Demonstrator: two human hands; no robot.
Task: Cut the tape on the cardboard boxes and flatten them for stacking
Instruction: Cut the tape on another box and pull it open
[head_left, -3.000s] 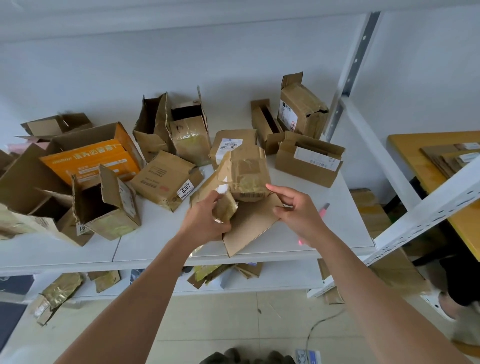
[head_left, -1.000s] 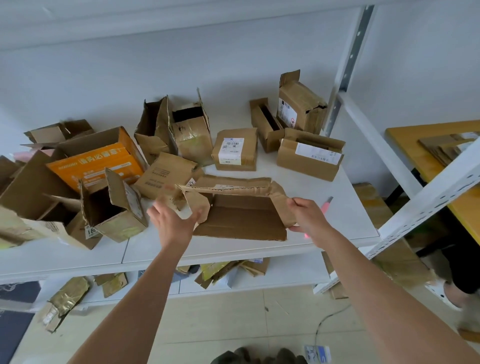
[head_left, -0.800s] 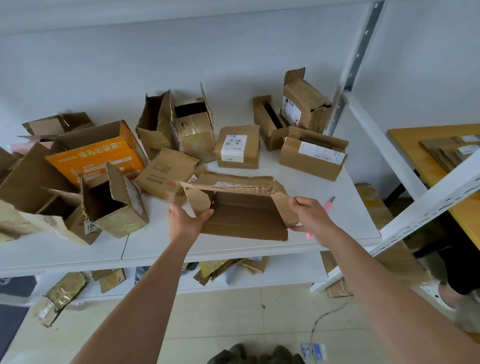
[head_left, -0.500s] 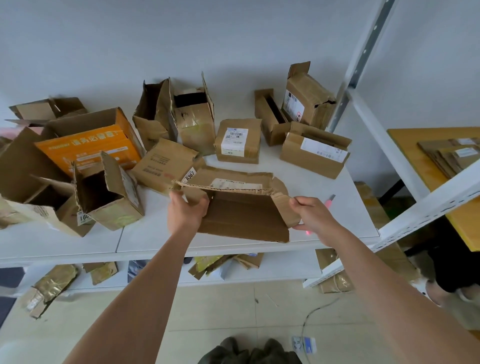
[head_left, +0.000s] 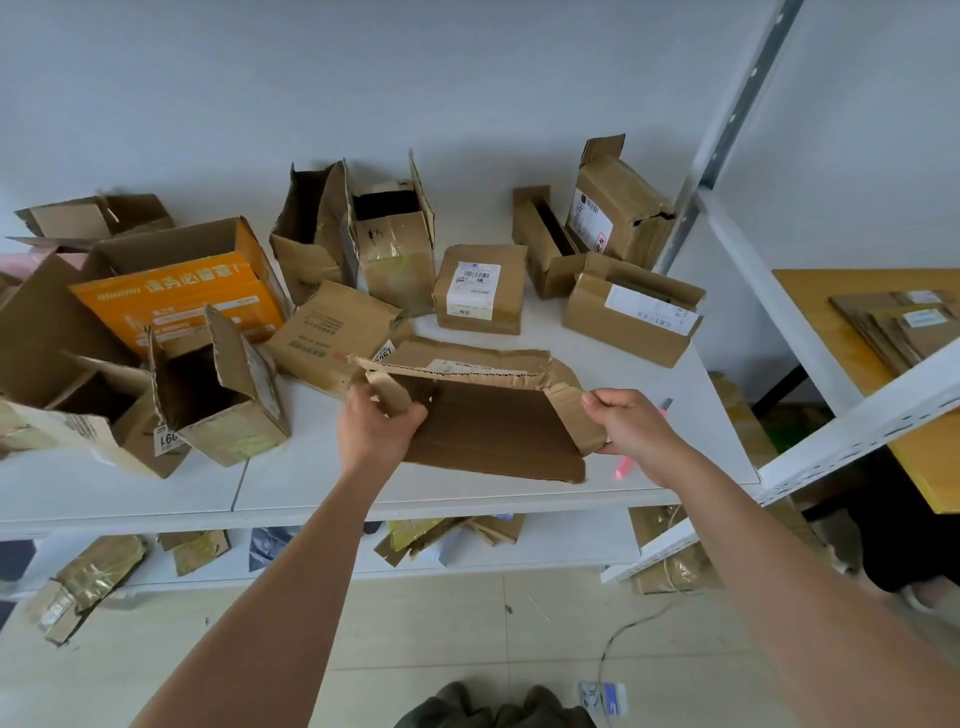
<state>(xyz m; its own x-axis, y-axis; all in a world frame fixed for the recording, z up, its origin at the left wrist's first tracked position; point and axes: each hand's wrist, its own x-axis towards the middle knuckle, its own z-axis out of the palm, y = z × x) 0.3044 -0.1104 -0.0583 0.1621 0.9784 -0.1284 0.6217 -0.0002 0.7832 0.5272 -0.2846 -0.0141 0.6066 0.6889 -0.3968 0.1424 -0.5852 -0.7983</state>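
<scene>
Sagging opened box (head_left: 488, 421), torn-edged, flaps pinched in left hand (head_left: 371, 428) and right hand (head_left: 631, 428).

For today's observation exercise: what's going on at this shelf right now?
A person is breaking down cardboard boxes. The left hand grips one end flap of an opened box and the right hand pinches the other end, holding it over the white shelf. A pink cutter lies by the right hand. More boxes, some open, wait behind.
</scene>
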